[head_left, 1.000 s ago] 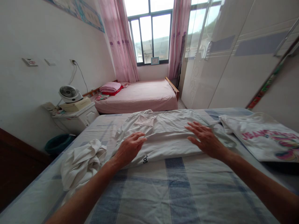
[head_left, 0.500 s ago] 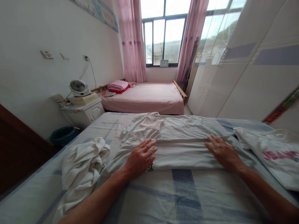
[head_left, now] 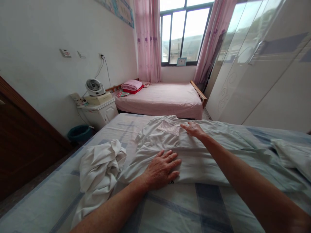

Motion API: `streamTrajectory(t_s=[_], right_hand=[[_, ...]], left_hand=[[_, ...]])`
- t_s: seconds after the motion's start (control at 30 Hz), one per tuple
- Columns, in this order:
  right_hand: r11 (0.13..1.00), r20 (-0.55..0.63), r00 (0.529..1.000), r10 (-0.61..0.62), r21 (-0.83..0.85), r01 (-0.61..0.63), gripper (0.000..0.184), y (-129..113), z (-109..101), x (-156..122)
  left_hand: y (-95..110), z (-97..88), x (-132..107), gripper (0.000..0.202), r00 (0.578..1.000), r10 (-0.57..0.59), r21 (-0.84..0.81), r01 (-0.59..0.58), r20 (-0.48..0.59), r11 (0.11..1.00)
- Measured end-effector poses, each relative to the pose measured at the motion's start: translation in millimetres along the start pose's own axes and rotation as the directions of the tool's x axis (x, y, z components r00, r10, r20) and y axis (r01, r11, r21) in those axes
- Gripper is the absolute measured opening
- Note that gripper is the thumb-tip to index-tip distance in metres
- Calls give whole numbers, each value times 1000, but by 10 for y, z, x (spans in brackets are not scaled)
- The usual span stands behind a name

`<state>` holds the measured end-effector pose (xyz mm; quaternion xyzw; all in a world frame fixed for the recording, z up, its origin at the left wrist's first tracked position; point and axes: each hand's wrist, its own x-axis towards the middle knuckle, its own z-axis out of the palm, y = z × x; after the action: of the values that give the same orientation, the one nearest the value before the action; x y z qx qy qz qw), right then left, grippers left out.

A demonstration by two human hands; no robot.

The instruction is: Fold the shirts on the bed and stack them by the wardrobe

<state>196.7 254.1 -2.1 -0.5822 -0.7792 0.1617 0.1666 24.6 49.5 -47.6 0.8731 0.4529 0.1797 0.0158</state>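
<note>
A pale grey-green shirt lies spread across the bed, its near part folded over in a long strip. My left hand rests flat on that strip, fingers spread, partly covering some dark lettering at the near edge. Farther up, my right hand is at the shirt's upper part, just right of a pinkish lace panel. Its fingers point left, loosely stretched, and nothing shows in them. Whether its fingertips press the cloth is hard to see.
A crumpled white garment lies left of the shirt, and another white garment at the right. Beyond stand a pink-covered bed, a nightstand with a fan, a bin and a white wardrobe.
My right hand has left the right end of the folded strip and moved left and away to the lace panel. My left hand stays on the strip. The view has turned slightly left.
</note>
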Motion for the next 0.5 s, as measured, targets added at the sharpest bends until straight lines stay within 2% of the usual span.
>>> streamTrajectory(t_s=[0.07, 0.17, 0.23, 0.3, 0.37, 0.43, 0.5], right_hand=[[996, 6, 997, 80, 45, -80, 48, -92, 86, 207], [979, -9, 987, 159, 130, -156, 30, -235, 218, 377], [964, -16, 987, 160, 215, -153, 19, -349, 279, 414], [940, -22, 993, 115, 326, -102, 16, -485, 273, 401], [905, -39, 998, 49, 424, -28, 22, -628, 167, 333], [835, -68, 996, -50, 545, 79, 30, -739, -43, 191], [661, -102, 971, -218, 716, 224, 33, -759, -311, -30]], left_hand=[[2, 10, 1, 45, 1000, 15, 4, -15, -18, 1000], [1, 14, 4, 44, 998, 37, 6, -37, -41, 999], [1, 9, 8, 44, 998, 41, 8, -41, -55, 999], [1, 2, 12, 44, 997, 38, 9, -38, -64, 999], [0, -1, 14, 43, 997, 36, 10, -36, -63, 999], [-2, 6, 11, 42, 998, 39, 13, -39, -54, 999], [-5, 22, 3, 42, 998, 37, 20, -36, -49, 999]])
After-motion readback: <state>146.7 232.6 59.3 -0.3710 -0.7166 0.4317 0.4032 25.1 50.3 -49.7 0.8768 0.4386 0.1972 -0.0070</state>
